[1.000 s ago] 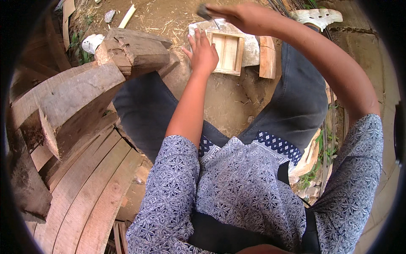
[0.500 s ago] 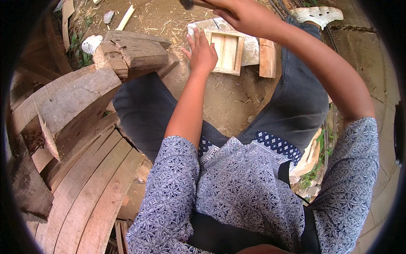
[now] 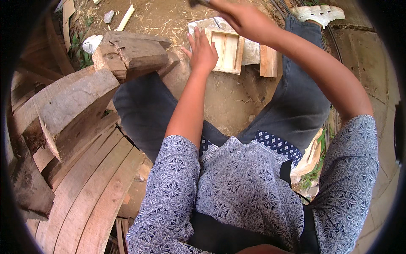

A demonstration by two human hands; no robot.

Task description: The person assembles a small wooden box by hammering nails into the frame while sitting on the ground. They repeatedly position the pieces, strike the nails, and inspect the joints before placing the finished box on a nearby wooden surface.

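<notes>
A small shallow wooden box (image 3: 229, 48) with a raised rim and a slatted bottom lies on a pale stone block (image 3: 252, 53) between my legs. My left hand (image 3: 203, 54) rests against the box's left side, its fingers stretched out and spread. Above the box's far right corner, my right hand (image 3: 249, 21) is closed round the handle of a hammer (image 3: 198, 2). The dark hammer head is blurred and partly cut off by the upper edge. If a nail is in the box's rim, I cannot make it out.
A short wood block (image 3: 268, 61) stands right of the stone. Heavy timber pieces (image 3: 139, 53) and curved-looking planks (image 3: 91, 194) are stacked at my left. Wood shavings (image 3: 163, 19) litter the dirt beyond. A concrete strip (image 3: 359, 63) runs along the right.
My right hand and the hammer have shifted slightly right, the hand also a little nearer to me. My left hand and the box stay almost where they were.
</notes>
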